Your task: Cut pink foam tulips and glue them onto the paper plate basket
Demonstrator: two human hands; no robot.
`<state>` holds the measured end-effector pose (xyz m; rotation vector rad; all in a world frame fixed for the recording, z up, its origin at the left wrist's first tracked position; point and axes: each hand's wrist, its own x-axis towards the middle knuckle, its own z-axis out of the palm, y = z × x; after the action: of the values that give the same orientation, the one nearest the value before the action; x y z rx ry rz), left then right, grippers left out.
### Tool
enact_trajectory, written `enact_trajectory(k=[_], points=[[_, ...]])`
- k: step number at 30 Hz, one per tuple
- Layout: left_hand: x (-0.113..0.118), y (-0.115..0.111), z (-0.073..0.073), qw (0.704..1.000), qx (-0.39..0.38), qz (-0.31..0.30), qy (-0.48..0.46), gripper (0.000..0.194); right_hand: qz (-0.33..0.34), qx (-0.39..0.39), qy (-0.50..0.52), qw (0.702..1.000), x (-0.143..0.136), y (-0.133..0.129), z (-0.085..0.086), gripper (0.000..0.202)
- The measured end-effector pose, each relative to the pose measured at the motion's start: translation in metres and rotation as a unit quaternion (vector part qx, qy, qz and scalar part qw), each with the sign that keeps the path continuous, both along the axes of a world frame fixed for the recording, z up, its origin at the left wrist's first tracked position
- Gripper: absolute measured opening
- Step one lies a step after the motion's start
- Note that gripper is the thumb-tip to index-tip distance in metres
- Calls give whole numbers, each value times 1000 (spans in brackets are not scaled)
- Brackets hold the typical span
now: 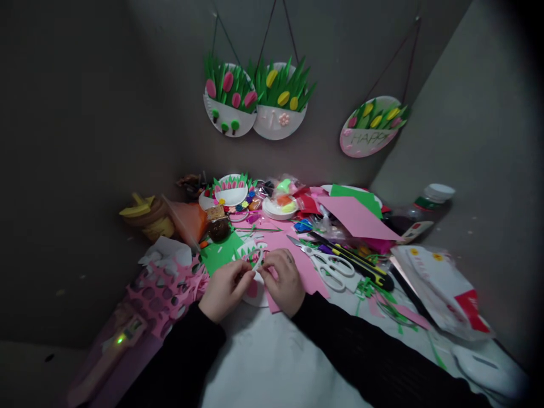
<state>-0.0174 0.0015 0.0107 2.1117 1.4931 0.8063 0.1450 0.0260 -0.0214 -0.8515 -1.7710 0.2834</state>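
My left hand (227, 288) and my right hand (281, 281) meet at the middle of the work area, fingertips almost touching. Between them is a thin white loop (257, 256), perhaps a strip or ring of tape. The thumb and fingers of each hand pinch it from either side. Just beneath lies a white paper plate (254, 298) with a pink shape on it and green paper grass at its upper part, partly covered by my hands. Green paper (221, 253) is left of it, and pink paper (304, 262) lies under and to the right.
White-handled scissors (327, 265) and a black-and-yellow cutter (361, 266) lie right of my hands. Pink punched scraps (157, 300) pile up at left. A lidded jar (433, 201) and a plastic bag (442, 283) stand at right. Decorated plates (280, 122) hang on the wall.
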Motion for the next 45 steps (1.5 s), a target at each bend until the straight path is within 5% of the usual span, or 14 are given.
enact_trajectory(k=[15, 27, 30, 33, 35, 38, 41, 45], points=[[-1, 1, -5, 999, 22, 26, -6, 18, -9, 15, 7, 1000, 2, 0, 3, 14], [11, -1, -2, 952, -32, 123, -278, 21, 82, -113, 109, 984, -2, -1, 7, 13], [-3, 6, 0, 928, 17, 218, -303, 22, 59, -137, 123, 981, 0, 0, 2, 14], [-22, 16, -5, 931, 43, 267, -244, 26, 12, -178, 82, 980, 2, 4, -3, 6], [-31, 20, -13, 965, 22, 243, -96, 21, -5, -197, -5, 980, 2, 6, -6, 17], [-31, 20, -23, 971, 39, 220, 88, 27, -17, -202, -152, 967, 2, 6, -6, 32], [-24, 19, -25, 971, 72, 200, 110, 36, -24, -202, -233, 951, 1, 4, -5, 33], [-18, 17, -22, 984, 74, 148, 72, 23, -29, -200, -258, 945, 1, 4, -4, 36]])
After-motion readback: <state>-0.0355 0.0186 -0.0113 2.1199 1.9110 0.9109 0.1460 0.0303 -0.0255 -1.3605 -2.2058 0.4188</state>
